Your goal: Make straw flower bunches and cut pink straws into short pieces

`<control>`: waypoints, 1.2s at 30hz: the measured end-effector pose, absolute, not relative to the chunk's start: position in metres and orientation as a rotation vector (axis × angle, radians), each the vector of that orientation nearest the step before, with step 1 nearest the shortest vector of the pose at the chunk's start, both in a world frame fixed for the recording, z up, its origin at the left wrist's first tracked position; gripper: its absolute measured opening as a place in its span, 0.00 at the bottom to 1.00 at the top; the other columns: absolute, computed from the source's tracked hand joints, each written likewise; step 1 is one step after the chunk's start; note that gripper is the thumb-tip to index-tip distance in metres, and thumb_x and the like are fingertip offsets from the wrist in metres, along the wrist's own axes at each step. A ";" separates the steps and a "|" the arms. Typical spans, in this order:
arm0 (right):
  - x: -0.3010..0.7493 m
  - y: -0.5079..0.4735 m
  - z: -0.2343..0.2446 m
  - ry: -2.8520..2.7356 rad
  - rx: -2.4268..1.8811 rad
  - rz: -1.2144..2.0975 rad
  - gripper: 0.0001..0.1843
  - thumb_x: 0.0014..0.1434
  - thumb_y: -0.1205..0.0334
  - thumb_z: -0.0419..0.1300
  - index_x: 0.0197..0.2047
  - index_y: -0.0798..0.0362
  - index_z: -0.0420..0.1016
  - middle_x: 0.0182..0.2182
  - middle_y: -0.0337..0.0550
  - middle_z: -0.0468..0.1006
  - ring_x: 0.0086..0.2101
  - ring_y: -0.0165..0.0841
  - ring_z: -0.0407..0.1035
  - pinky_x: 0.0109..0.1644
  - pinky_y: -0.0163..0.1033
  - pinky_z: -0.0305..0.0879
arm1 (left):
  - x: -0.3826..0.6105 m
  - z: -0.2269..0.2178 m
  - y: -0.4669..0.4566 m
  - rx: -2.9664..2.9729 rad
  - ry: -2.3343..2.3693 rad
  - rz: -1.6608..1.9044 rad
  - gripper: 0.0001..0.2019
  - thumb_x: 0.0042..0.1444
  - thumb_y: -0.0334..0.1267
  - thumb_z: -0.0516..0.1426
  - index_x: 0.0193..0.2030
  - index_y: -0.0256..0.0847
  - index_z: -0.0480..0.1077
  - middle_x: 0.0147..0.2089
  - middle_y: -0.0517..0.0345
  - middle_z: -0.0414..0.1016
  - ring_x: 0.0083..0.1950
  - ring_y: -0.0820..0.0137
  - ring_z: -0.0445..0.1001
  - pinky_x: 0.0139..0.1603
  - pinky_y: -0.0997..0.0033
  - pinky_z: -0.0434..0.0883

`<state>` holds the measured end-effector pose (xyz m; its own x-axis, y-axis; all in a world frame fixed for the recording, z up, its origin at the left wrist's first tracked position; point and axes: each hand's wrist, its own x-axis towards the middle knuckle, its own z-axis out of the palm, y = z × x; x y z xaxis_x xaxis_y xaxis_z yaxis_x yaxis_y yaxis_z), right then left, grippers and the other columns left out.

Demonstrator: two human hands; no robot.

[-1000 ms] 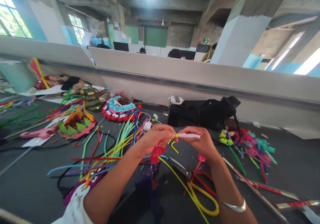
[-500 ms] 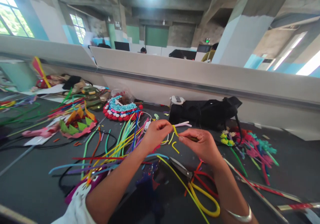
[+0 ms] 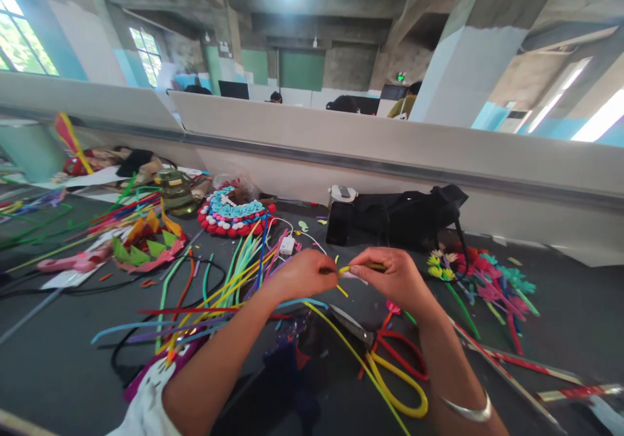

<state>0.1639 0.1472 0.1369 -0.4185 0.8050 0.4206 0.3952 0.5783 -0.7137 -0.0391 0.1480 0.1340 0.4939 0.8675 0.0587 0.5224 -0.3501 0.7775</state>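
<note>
Over the middle of the dark table, my left hand (image 3: 308,272) and my right hand (image 3: 387,273) pinch a short yellow pipe cleaner (image 3: 344,269) between them, fingertips close together. A pale lilac strip shows just under it, partly hidden by my fingers. Below my hands lie scissors (image 3: 370,338) with one red and one yellow handle loop, blades pointing up and left. A long yellow-green pipe cleaner (image 3: 344,345) runs beside them toward the front edge. To the left of my left hand is a loose spread of coloured pipe cleaners (image 3: 229,286).
A bunch of fuzzy flowers (image 3: 492,286) lies at the right, near red-and-gold strips (image 3: 531,366). Behind are a black bag (image 3: 404,215), a phone (image 3: 340,223) and a white charger (image 3: 286,245). A paper crown (image 3: 149,247) and a beaded piece (image 3: 236,212) stand left. A partition (image 3: 341,130) runs along the back.
My hands have lowered slightly, and the yellow pipe cleaner between them has gone from an upright bend to lying nearly level. The view has shifted a little.
</note>
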 end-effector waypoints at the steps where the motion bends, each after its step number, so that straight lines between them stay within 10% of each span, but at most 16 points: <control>1: 0.162 0.146 0.137 -2.048 -0.955 0.633 0.06 0.57 0.64 0.62 0.30 0.53 0.80 0.27 0.39 0.80 0.29 0.32 0.73 0.33 0.34 0.64 | -0.038 0.132 0.150 2.052 1.248 0.705 0.09 0.49 0.34 0.53 0.25 0.35 0.74 0.21 0.64 0.62 0.24 0.77 0.57 0.25 0.75 0.51; 10: 0.154 0.147 0.131 -1.948 -0.922 0.770 0.08 0.57 0.60 0.62 0.32 0.54 0.81 0.27 0.40 0.80 0.28 0.33 0.72 0.31 0.33 0.64 | -0.034 0.135 0.151 1.556 1.180 1.313 0.09 0.54 0.39 0.55 0.29 0.37 0.71 0.20 0.66 0.57 0.22 0.79 0.53 0.22 0.77 0.50; 20: 0.158 0.159 0.121 -1.801 -0.931 0.825 0.08 0.54 0.59 0.65 0.31 0.55 0.80 0.24 0.39 0.77 0.25 0.30 0.68 0.28 0.33 0.61 | -0.030 0.140 0.141 1.070 0.689 1.152 0.08 0.54 0.40 0.57 0.31 0.37 0.68 0.18 0.72 0.44 0.18 0.82 0.40 0.19 0.77 0.43; 29: 0.168 0.160 0.127 -1.934 -0.960 0.755 0.07 0.55 0.60 0.63 0.30 0.54 0.81 0.28 0.42 0.81 0.30 0.36 0.74 0.35 0.36 0.67 | -0.035 0.137 0.143 2.006 0.896 0.612 0.07 0.54 0.36 0.56 0.32 0.37 0.74 0.25 0.62 0.68 0.26 0.77 0.60 0.28 0.76 0.55; 36: 0.158 0.145 0.136 -1.956 -0.970 0.537 0.07 0.58 0.62 0.61 0.31 0.52 0.81 0.28 0.41 0.81 0.29 0.35 0.75 0.33 0.35 0.67 | -0.035 0.125 0.158 2.024 1.350 1.071 0.10 0.58 0.38 0.51 0.33 0.39 0.72 0.24 0.63 0.67 0.27 0.74 0.62 0.28 0.75 0.55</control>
<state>0.1576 0.1451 0.1356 -0.3239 0.7968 0.5101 0.4243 0.6043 -0.6744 -0.0348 0.1576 0.1250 0.2078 0.9162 0.3425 0.5416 -0.3994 0.7397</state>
